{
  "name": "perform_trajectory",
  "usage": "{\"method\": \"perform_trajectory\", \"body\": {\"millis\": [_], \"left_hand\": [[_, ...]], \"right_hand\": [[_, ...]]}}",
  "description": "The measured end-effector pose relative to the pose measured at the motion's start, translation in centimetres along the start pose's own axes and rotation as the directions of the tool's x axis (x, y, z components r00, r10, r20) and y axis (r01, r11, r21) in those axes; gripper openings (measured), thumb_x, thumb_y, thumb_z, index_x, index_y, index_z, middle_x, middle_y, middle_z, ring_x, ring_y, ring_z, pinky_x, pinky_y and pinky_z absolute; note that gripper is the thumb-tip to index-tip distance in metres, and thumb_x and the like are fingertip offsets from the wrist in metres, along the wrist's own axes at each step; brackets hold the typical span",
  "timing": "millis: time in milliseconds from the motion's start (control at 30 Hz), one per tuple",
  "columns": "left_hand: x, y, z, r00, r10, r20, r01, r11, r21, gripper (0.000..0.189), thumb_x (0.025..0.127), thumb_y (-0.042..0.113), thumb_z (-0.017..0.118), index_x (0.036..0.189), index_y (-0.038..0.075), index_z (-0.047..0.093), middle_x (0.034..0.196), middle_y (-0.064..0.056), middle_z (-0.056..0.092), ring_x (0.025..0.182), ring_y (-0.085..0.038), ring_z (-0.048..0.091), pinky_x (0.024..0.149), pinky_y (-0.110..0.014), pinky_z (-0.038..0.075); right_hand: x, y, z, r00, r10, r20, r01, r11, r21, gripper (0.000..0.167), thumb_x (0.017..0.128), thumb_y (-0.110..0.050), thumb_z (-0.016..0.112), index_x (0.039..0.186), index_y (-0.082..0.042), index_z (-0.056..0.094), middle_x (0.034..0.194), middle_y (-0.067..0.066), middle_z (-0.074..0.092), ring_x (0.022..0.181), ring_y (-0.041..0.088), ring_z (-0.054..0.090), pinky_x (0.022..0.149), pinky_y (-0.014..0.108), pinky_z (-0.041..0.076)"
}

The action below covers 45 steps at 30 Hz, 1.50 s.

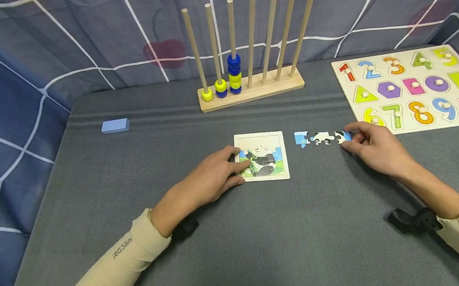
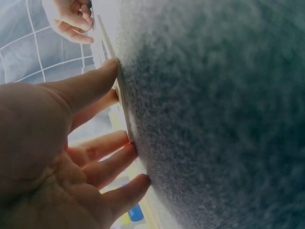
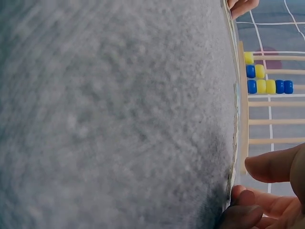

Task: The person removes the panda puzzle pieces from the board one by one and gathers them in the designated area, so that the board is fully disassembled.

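Note:
A square white-framed panda jigsaw board (image 1: 264, 177) lies flat at the middle of the table. My left hand (image 1: 209, 176) rests at its left side, fingers spread and mostly straight, with one fingertip on the picture. To the right of the board, panda jigsaw pieces (image 1: 322, 138) lie in a short row. At the row's right end my right hand (image 1: 376, 145) has thumb and forefinger at either side of a blue, black and white jigsaw piece (image 1: 341, 137), its other fingers curled. The right wrist view shows the hand (image 3: 267, 195) low over the table, partly cut off.
Behind stands a wooden peg rack (image 1: 251, 94) with yellow and blue beads on its left pegs. A number and shape peg puzzle (image 1: 383, 92) lies at the right. On the left sits a small blue block (image 1: 115, 126). Checked cloth (image 1: 115, 38) hangs behind the grey table (image 1: 267, 252).

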State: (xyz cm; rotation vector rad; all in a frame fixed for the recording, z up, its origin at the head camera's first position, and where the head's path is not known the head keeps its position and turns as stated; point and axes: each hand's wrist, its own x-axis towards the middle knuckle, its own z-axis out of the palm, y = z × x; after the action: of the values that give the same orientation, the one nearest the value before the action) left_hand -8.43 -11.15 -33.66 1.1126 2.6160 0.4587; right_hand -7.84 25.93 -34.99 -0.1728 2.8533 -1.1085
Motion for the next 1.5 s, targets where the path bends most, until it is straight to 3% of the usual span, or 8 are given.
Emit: {"method": "perform_trajectory", "body": {"millis": [167,400,567,833,1133,1367,1500], "left_hand": [[-0.1,0.1,0.0,1.000,0.004,-0.004,-0.004,1.000,0.010,0.043,0.098,0.025,0.064,0.138,0.011,0.059,0.141,-0.020,0.047,0.117,-0.031,0.055,0.098,-0.045,0.046],[-0.2,0.4,0.0,0.997,0.050,-0.058,-0.046,0.996,0.073,0.035,0.096,0.023,0.067,0.128,0.009,0.068,0.134,-0.022,0.053,0.116,-0.032,0.057,0.098,-0.045,0.046],[-0.3,0.8,0.0,0.998,0.029,-0.060,-0.021,0.992,0.127,0.029,0.096,0.023,0.066,0.121,0.010,0.072,0.136,-0.025,0.054,0.126,-0.038,0.052,0.106,-0.048,0.040],[-0.5,1.0,0.0,0.998,0.010,-0.062,-0.001,0.989,0.146,0.024,0.096,0.022,0.067,0.116,0.012,0.075,0.136,-0.023,0.055,0.129,-0.038,0.050,0.108,-0.053,0.036],[-0.1,1.1,-0.4,0.999,0.032,-0.015,-0.027,0.969,0.246,0.017,0.096,0.022,0.066,0.108,0.020,0.078,0.132,-0.017,0.060,0.130,-0.033,0.049,0.110,-0.055,0.032],[-0.1,0.9,-0.4,0.999,0.029,-0.020,-0.023,0.966,0.257,0.017,0.095,0.024,0.068,0.108,0.022,0.079,0.131,-0.015,0.061,0.129,-0.031,0.051,0.109,-0.056,0.032],[-0.1,0.9,-0.3,0.999,0.032,-0.027,-0.025,0.967,0.252,0.015,0.094,0.025,0.069,0.105,0.022,0.079,0.127,-0.013,0.063,0.126,-0.030,0.053,0.108,-0.057,0.033]], "right_hand": [[-0.2,-0.7,0.3,0.999,-0.041,0.008,0.041,0.999,0.025,0.030,0.094,-0.004,0.064,0.120,0.010,0.059,0.079,0.010,0.054,0.057,0.007,0.043,0.050,0.023,0.034],[-0.6,-3.1,1.3,0.994,-0.102,0.029,0.100,0.993,0.066,0.028,0.093,-0.005,0.067,0.119,0.006,0.063,0.083,0.008,0.056,0.058,0.010,0.046,0.052,0.023,0.035],[-0.9,-5.3,2.5,0.984,-0.157,0.084,0.149,0.985,0.092,0.026,0.093,-0.006,0.067,0.118,0.002,0.064,0.085,0.006,0.058,0.064,0.012,0.049,0.056,0.023,0.037],[-0.8,-7.7,4.0,0.964,-0.222,0.145,0.196,0.965,0.176,0.029,0.093,-0.003,0.066,0.122,0.001,0.063,0.086,0.003,0.060,0.069,0.015,0.053,0.062,0.025,0.042],[0.2,-9.1,5.8,0.951,-0.261,0.165,0.227,0.954,0.197,0.028,0.091,-0.001,0.067,0.120,-0.001,0.065,0.087,0.002,0.062,0.072,0.016,0.057,0.061,0.029,0.044],[1.8,-10.5,8.1,0.932,-0.297,0.206,0.242,0.936,0.255,0.030,0.091,-0.001,0.066,0.120,0.001,0.064,0.086,0.003,0.062,0.070,0.016,0.056,0.061,0.029,0.045],[2.7,-11.1,9.1,0.917,-0.307,0.256,0.248,0.939,0.239,0.032,0.092,-0.003,0.064,0.123,0.002,0.062,0.082,0.002,0.061,0.066,0.015,0.054,0.061,0.031,0.045]]}}
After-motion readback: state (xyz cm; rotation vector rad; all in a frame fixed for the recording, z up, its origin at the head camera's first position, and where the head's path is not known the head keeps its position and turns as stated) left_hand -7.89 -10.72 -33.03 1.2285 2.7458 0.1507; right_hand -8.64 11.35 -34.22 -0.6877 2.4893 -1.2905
